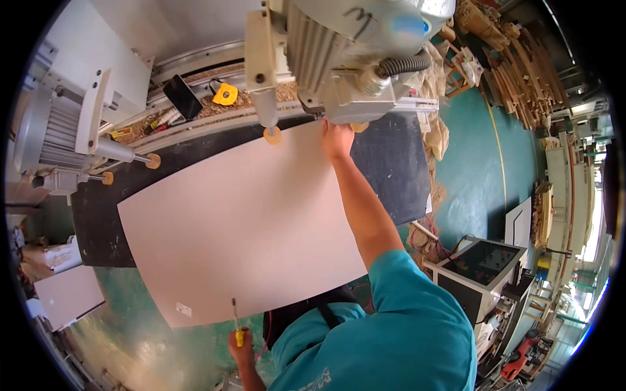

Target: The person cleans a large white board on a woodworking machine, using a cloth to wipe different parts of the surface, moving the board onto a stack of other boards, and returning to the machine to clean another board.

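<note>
A large white panel (241,221) lies flat on a dark tabletop (398,169) and reaches past its near edge. My left hand (242,348), low in the view, is closed around the yellow handle of a screwdriver (238,332). Its shaft points up over the panel's near edge. With the arm stretched far forward, my right hand (338,138) is at the panel's far edge, just below a grey motor unit (355,72). The machine hides the fingertips there, so I cannot make out their grip. A small white label (184,309) is stuck near the panel's near left corner.
Machine arms with round tan pads (272,135) stand over the far edge. Behind them lie a yellow tape measure (225,94) and a black phone-like device (183,96) among wood shavings. A control cabinet (479,267) stands at right; stacked timber (521,78) lies beyond.
</note>
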`<state>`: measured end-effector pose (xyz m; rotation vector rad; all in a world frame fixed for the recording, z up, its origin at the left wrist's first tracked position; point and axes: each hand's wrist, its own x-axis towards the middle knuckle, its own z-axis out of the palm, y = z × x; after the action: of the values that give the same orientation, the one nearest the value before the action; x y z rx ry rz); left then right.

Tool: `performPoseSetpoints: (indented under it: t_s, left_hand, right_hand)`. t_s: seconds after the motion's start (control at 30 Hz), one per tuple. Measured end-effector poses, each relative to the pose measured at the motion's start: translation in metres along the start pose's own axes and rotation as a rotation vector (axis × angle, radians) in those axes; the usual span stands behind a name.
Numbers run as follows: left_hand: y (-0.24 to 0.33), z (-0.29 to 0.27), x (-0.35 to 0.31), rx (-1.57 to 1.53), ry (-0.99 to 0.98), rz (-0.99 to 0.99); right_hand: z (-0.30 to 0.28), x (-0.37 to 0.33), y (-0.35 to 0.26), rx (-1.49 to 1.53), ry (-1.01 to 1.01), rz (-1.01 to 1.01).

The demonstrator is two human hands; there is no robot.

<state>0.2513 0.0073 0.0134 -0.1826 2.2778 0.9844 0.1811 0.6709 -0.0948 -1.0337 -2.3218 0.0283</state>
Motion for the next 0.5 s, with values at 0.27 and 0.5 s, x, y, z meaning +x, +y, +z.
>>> performPoseSetpoints:
  t_s: [0.27, 0.5]
  left_hand:
    - [0.005, 0.057, -0.031, -0.153, 0.014, -0.293]
    - [-0.015, 0.039, -0.005, -0.507, 0.077, -0.268]
  right_hand:
    - [-0.015, -0.004, 0.016, 0.203, -0.117, -0.133]
    - [-0.095, -0.092, 0.019, 0.397, -0.348, -0.337]
